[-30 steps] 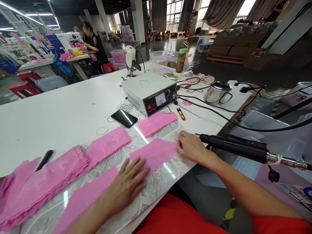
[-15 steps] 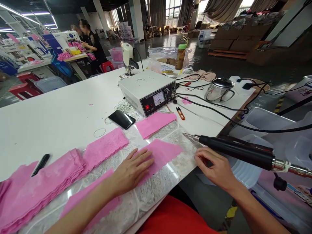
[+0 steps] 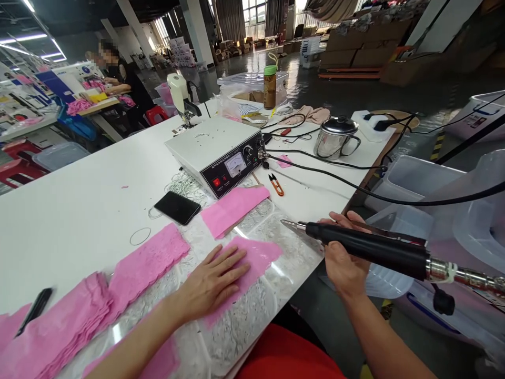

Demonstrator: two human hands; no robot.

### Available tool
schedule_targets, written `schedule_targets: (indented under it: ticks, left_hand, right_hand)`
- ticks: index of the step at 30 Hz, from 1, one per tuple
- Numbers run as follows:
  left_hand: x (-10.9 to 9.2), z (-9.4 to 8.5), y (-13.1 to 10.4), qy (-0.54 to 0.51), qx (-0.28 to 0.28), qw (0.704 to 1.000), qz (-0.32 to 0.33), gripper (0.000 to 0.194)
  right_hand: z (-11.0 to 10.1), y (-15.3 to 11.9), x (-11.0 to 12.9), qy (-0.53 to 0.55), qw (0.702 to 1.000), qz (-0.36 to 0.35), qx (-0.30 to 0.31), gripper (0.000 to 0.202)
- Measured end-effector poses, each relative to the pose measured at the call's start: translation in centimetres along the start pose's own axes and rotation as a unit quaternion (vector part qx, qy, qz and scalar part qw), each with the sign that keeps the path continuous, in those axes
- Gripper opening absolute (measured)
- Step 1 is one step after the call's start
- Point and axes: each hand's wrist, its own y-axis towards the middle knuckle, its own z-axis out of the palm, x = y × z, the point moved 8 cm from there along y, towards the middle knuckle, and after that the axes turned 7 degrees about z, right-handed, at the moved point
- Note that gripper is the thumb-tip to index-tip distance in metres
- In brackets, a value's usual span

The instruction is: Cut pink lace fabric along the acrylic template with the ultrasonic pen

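Observation:
My left hand (image 3: 219, 281) lies flat, fingers spread, on a pink fabric piece (image 3: 256, 255) over the clear-covered table edge. My right hand (image 3: 347, 258) is around the black handheld tool (image 3: 366, 247), thumb below it and fingers behind and above. The tool's metal tip points left, over the table right of the fabric. Another pink piece (image 3: 232, 208) lies beyond, by the control box (image 3: 221, 152). Stacked pink pieces (image 3: 71, 321) and a lace-edged piece (image 3: 150, 258) lie to the left. One more pink piece (image 3: 160, 363) is partly under my left forearm.
A phone (image 3: 177, 207), orange snips (image 3: 276, 185), a metal mug (image 3: 336, 139) and a bottle (image 3: 270, 88) stand or lie on the table (image 3: 90, 210). Black cables cross its right side. Plastic bins (image 3: 422, 179) are at the right. A person sits at the far left.
My right hand has risen to the black tool and closed around it. My left hand remains flat on the fabric. The camera view has shifted, moving the table items leftward.

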Motion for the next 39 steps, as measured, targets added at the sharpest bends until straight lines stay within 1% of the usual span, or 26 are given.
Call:
schedule_targets:
  ticks: [3,6,8,10,11,13,16,20,26,29,39]
  left_hand:
    - [0.0,-0.2,0.0,0.003,-0.010,1.000,0.002,0.047]
    - [0.0,-0.4,-0.1,-0.002,-0.025,1.000,0.004,0.046]
    - [0.0,-0.5,-0.2,-0.006,-0.035,0.999,0.006,0.046]
    - [0.0,-0.4,-0.2,-0.007,-0.041,0.999,0.007,0.047]
    - [0.0,-0.4,-0.2,-0.005,-0.042,0.999,0.007,0.047]
    - [-0.1,-0.3,-0.2,-0.003,-0.041,0.999,0.006,0.047]
    - [0.0,-0.2,-0.2,-0.006,-0.042,0.999,0.004,0.048]
    - [0.0,-0.2,-0.2,-0.011,-0.051,0.999,0.006,0.048]
    - [0.0,-0.2,-0.3,-0.005,-0.062,0.998,0.006,0.045]
    - [0.0,-0.1,-0.3,-0.009,-0.062,0.998,0.003,0.045]
    - [0.0,-0.1,-0.3,-0.013,-0.068,0.998,-0.002,0.044]
  right_hand:
    - [0.5,0.9,0.5,0.083,0.995,0.009,-0.049,0.043]
    - [0.8,1.9,1.3,0.101,0.991,0.022,-0.085,0.031]
    - [0.4,2.5,1.8,0.156,0.982,0.025,-0.107,0.029]
    - [0.0,2.8,2.2,0.236,0.965,0.027,-0.108,0.028]
    - [-0.1,2.9,2.4,0.267,0.958,0.027,-0.102,0.027]
    - [-0.2,2.8,2.9,0.293,0.952,0.030,-0.087,0.022]
    - [0.0,2.3,3.8,0.296,0.953,0.028,-0.053,0.016]
    - [1.0,1.8,4.5,0.296,0.955,0.031,0.004,0.013]
    - [1.8,1.7,4.3,0.290,0.955,0.033,0.054,0.013]
    - [1.9,1.7,4.4,0.288,0.955,0.027,0.066,0.012]
    - [2.2,1.6,5.1,0.274,0.959,-0.001,0.074,0.012]
